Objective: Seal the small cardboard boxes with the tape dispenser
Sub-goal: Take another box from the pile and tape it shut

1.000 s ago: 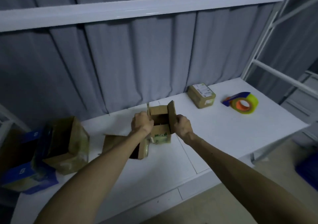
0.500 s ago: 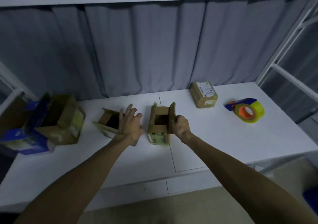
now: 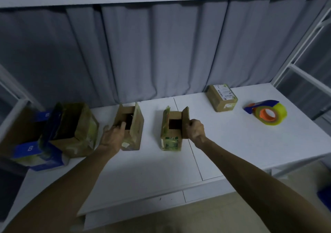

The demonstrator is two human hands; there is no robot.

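The middle cardboard box [image 3: 170, 142] is standing on the white tabletop [image 3: 152, 172], close to the middle of it. Its top is open and its flaps are sticking up. The right hand [image 3: 195, 129] is gripping this box by its right flap, with the fingers curled round the flap. At about nine o'clock from it, with a gap between them, the left cardboard box [image 3: 136, 134] is standing with its top open too. The left hand [image 3: 112, 137] is holding the left side of that box, and its thumb is resting at the edge of the dark opening. At about two o'clock from the middle box, near the grey curtain [image 3: 161, 53], a closed box [image 3: 222, 98] with a white label is lying flat. The tape dispenser [image 3: 276, 115], blue with a yellow roll and an orange ring, is lying at three o'clock, well apart from both hands. Far over at nine o'clock, a big open box [image 3: 80, 130] is leaning beside some blue boxes [image 3: 35, 152].
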